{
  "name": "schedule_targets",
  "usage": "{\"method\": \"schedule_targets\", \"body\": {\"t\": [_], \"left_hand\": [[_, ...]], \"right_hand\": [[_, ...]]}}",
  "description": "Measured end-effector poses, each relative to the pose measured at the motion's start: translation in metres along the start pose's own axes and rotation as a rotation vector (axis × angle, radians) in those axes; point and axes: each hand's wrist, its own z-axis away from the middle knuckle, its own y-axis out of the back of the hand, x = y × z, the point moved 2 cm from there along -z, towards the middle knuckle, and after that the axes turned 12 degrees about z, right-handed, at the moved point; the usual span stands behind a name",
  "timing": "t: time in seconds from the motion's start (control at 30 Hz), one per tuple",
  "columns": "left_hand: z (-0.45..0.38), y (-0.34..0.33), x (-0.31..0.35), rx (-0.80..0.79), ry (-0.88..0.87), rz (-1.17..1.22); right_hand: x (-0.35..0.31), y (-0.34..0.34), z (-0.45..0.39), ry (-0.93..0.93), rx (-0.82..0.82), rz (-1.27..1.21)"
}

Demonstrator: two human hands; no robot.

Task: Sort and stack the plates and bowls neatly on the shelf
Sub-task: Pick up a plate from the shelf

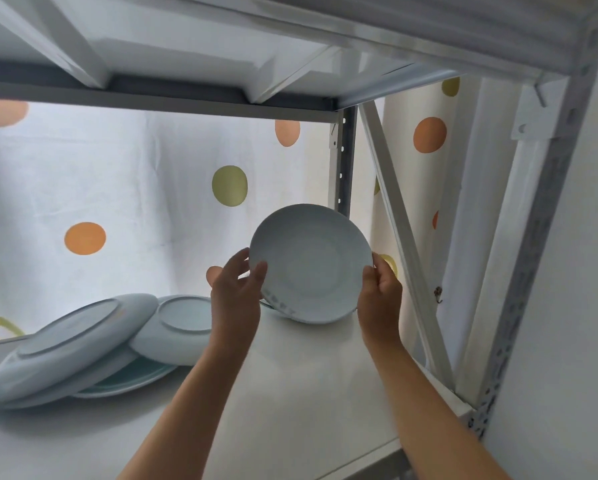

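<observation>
I hold a pale blue plate (311,265) tilted up toward me, its lower rim close to the white shelf (290,393). My left hand (237,289) grips its left rim and my right hand (380,289) grips its right rim. Behind its lower left edge peeks another dish with a patterned rim (278,304). On the left lies a leaning pile: a large upside-down plate (72,336) over other plates, an upside-down smaller plate (176,327) propped against it, and a teal plate (128,379) underneath.
The shelf above (186,46) hangs low overhead. Metal uprights (342,161) and a diagonal brace (405,237) stand at the right. A white curtain with orange and green dots (117,202) closes the back. The shelf's front edge (377,455) runs at lower right.
</observation>
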Motion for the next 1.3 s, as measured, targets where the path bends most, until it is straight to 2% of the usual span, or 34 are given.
{"method": "schedule_targets", "body": {"t": [0.1, 0.2, 0.33, 0.4, 0.47, 0.7, 0.9, 1.0, 1.3], "left_hand": [[0.005, 0.001, 0.005, 0.047, -0.115, -0.196], [0.012, -0.002, 0.014, 0.102, -0.190, -0.232], [0.019, 0.000, 0.029, 0.145, -0.494, -0.293], [0.023, 0.000, 0.035, 0.135, -0.624, -0.310], [0.026, 0.000, 0.038, 0.133, -0.662, -0.303], [0.026, 0.002, 0.032, 0.095, -0.600, -0.296], [0.024, -0.002, 0.031, 0.014, -0.552, -0.400], [0.024, -0.006, 0.035, 0.022, -0.512, -0.382], [0.012, -0.001, 0.038, 0.007, -0.113, -0.258]], "right_hand": [[-0.007, 0.001, 0.006, 0.091, 0.032, 0.046], [-0.012, 0.000, 0.013, 0.153, 0.071, 0.047], [-0.024, 0.004, 0.021, 0.264, 0.207, 0.022], [-0.024, 0.006, 0.023, 0.298, 0.205, -0.005], [-0.026, 0.009, 0.025, 0.262, 0.160, -0.074], [-0.024, 0.008, 0.025, 0.279, 0.172, -0.052], [-0.018, 0.014, 0.016, 0.299, 0.344, 0.095], [-0.015, 0.014, 0.014, 0.198, 0.344, 0.049], [-0.018, 0.029, 0.007, -0.142, 0.235, -0.286]]}}
